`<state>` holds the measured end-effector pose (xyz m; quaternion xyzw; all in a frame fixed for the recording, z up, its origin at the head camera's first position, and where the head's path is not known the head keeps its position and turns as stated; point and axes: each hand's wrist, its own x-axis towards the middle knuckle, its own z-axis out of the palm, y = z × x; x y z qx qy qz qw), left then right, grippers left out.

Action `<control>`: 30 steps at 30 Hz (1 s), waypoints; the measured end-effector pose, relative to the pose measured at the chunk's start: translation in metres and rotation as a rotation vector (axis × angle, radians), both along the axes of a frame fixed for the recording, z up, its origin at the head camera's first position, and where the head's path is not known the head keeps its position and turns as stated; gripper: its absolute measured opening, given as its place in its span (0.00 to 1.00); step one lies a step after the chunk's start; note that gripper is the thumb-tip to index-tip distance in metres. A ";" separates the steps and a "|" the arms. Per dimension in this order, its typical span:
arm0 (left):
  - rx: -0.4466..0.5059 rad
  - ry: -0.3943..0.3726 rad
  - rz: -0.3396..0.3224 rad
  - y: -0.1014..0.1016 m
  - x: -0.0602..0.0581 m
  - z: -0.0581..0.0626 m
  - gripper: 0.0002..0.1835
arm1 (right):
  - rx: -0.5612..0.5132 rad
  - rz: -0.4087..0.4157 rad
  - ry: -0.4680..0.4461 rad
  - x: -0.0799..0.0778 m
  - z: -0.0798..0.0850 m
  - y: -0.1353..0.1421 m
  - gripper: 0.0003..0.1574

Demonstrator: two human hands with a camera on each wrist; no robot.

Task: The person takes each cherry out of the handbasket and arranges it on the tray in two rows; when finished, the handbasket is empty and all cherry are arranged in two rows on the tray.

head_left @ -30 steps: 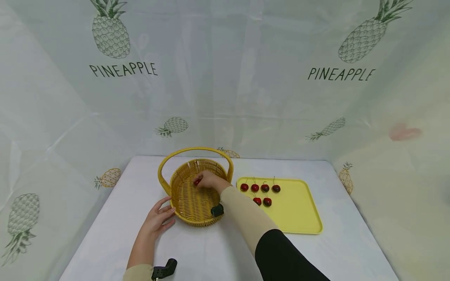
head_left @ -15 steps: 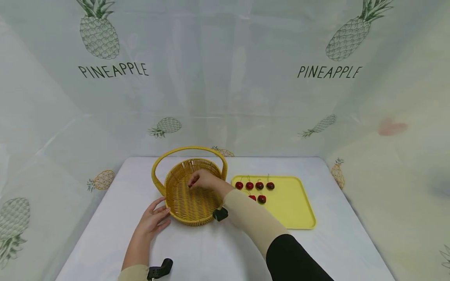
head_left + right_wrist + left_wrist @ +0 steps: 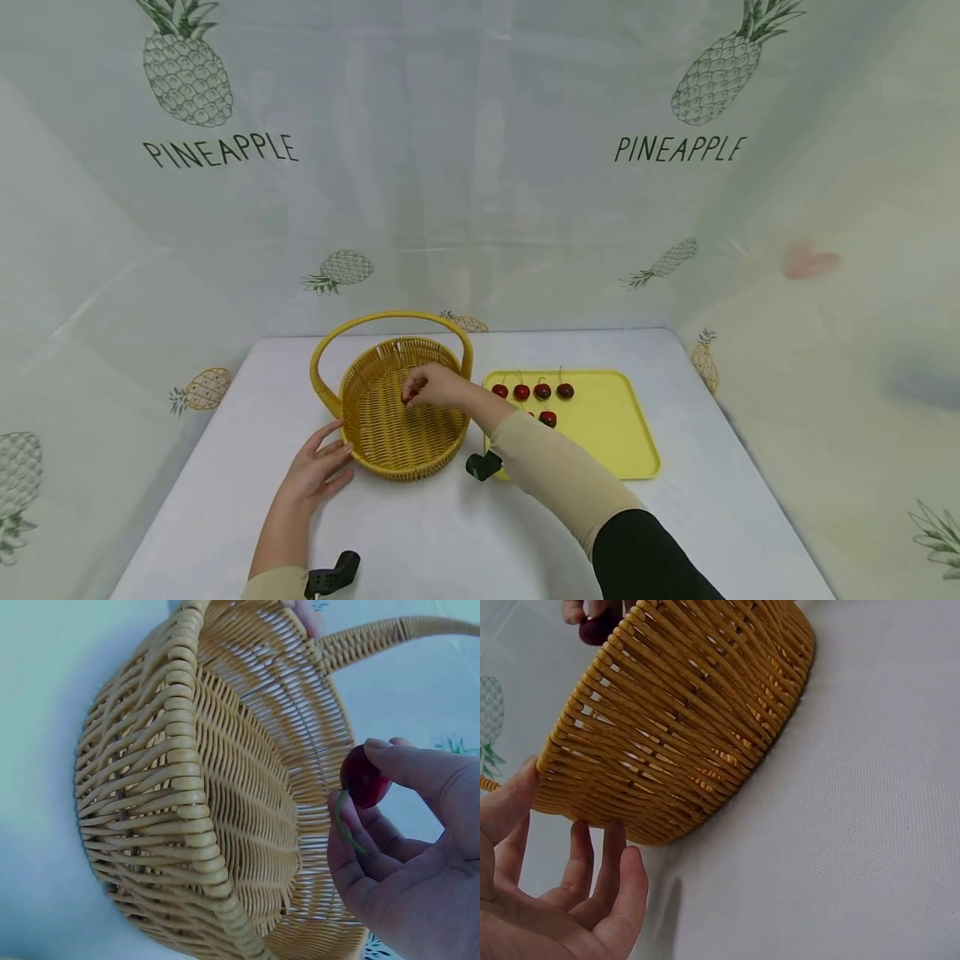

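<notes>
A round woven basket (image 3: pixel 393 437) with a tall arched handle stands on the white table. Over its inside, my right hand (image 3: pixel 440 388) pinches a dark red cherry (image 3: pixel 365 777) between thumb and fingertips. In the right wrist view a curved green stem (image 3: pixel 346 825) hangs from the cherry, against the fingers. My left hand (image 3: pixel 313 471) rests against the basket's left side, fingers spread and relaxed. From the left wrist, the thumb (image 3: pixel 514 799) shows at the rim, with the other fingers by the outer wall. The visible basket floor holds no fruit.
To the right of the basket lies a yellow tray (image 3: pixel 607 442), partly behind the right sleeve (image 3: pixel 558 475). Several stemmed cherries (image 3: pixel 542 391) lie in its far left part. A pineapple-print curtain (image 3: pixel 480 183) hangs behind the table.
The whole head view has shifted, so everything sits further left. My right wrist has swung to the right, while the hand keeps the cherry over the basket. The left hand stays against the basket.
</notes>
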<state>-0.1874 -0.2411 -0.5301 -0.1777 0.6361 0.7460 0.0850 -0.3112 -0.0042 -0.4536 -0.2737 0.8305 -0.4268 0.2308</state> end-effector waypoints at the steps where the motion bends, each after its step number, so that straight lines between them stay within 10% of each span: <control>1: -0.002 -0.001 -0.002 0.000 0.000 0.000 0.34 | 0.007 0.003 0.002 0.001 0.001 0.002 0.05; 30: 0.022 -0.017 -0.026 -0.001 0.002 0.004 0.35 | 0.122 0.065 -0.049 0.030 0.024 0.096 0.18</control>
